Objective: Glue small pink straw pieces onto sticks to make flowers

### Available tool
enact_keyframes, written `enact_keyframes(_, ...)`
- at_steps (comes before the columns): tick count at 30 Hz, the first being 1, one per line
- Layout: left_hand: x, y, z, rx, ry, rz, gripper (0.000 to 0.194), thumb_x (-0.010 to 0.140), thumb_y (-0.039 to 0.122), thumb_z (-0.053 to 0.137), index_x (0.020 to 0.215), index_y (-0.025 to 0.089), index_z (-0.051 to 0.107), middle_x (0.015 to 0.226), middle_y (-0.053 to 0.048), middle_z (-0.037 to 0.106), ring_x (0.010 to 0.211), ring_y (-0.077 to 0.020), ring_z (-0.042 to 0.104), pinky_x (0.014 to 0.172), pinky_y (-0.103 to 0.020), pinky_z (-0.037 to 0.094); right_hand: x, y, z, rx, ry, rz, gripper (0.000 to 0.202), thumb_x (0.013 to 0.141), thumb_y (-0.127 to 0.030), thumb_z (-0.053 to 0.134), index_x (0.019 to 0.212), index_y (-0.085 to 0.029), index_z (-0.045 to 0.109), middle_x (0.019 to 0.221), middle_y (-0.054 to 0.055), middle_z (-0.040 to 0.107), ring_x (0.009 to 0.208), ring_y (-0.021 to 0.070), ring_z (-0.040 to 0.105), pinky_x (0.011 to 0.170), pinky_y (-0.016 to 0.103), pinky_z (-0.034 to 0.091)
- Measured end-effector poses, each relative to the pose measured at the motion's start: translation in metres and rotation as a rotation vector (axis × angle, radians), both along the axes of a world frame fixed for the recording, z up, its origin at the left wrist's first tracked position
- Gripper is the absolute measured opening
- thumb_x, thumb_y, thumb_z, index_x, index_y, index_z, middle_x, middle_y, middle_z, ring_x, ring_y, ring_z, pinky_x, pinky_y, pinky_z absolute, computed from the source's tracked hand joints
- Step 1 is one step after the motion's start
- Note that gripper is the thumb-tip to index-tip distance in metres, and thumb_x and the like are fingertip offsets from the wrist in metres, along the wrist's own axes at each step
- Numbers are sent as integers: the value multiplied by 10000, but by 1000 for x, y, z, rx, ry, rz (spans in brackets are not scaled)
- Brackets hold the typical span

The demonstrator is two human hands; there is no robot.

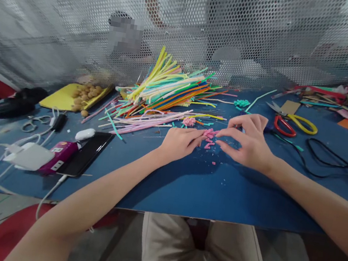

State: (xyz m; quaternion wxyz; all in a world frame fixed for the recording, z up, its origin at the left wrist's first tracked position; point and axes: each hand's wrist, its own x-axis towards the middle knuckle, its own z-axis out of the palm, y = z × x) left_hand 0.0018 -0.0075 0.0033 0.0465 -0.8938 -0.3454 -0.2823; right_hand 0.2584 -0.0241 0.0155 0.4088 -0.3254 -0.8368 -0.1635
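Note:
Small pink pieces [209,144] lie on the blue table between my two hands. My left hand [181,144] rests palm down at their left, its fingers together and touching some pink pieces; whether it grips any is hidden. On the right, my right hand [246,142] curves over the table with thumb and fingers apart, its fingertips beside the pink pieces. Behind my left hand sits a cluster of paler pink bits [189,121]. A large bundle of coloured fuzzy sticks [167,90] lies beyond it, with loose lilac sticks [142,126] in front.
Red-and-yellow scissors [284,124] and a black cable [329,161] lie right. Left are a phone [87,154], white charger [32,156] and yellow tray [64,96] of brown lumps. Green bits [241,103] lie behind my right hand. A perforated metal screen [241,31] borders the table [158,193].

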Motion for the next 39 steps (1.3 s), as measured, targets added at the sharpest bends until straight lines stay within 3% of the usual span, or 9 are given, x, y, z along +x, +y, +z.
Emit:
enact_keyframes(5, 1, -2, 0, -2, -8, 4, 378, 1089, 403, 430, 1232, 210, 721, 875, -30, 789, 777, -132, 735, 651, -211, 467, -2, -1, 0, 7, -20, 8, 156, 937, -399, 721, 1045, -287, 726, 1074, 44, 642, 1007, 238, 519, 936, 453, 333)
enact_keyframes(15, 4, -8, 3, 29, 57, 69, 373, 1080, 436, 444, 1046, 224, 748, 824, -18, 768, 740, -148, 713, 609, -233, 426, -3, 1, -1, -5, -31, 28, 94, 948, -360, 717, 985, -279, 746, 1050, 44, 682, 1046, 252, 526, 950, 478, 326)
enact_keyframes(26, 4, -10, 5, 197, 22, 47, 273, 1061, 370, 523, 1202, 282, 739, 848, 37, 776, 727, -113, 701, 554, -265, 359, -6, -2, -1, -36, -23, 26, 57, 932, -328, 710, 960, -282, 726, 1021, 34, 695, 1008, 250, 529, 926, 466, 312)
enact_keyframes(39, 2, -7, 2, 205, 35, 43, 322, 1062, 400, 506, 1251, 286, 742, 836, -15, 761, 742, -132, 689, 585, -253, 378, -4, -1, -2, 1, -52, 43, 67, 952, -309, 689, 999, -292, 734, 1047, 31, 709, 1017, 248, 536, 917, 480, 325)
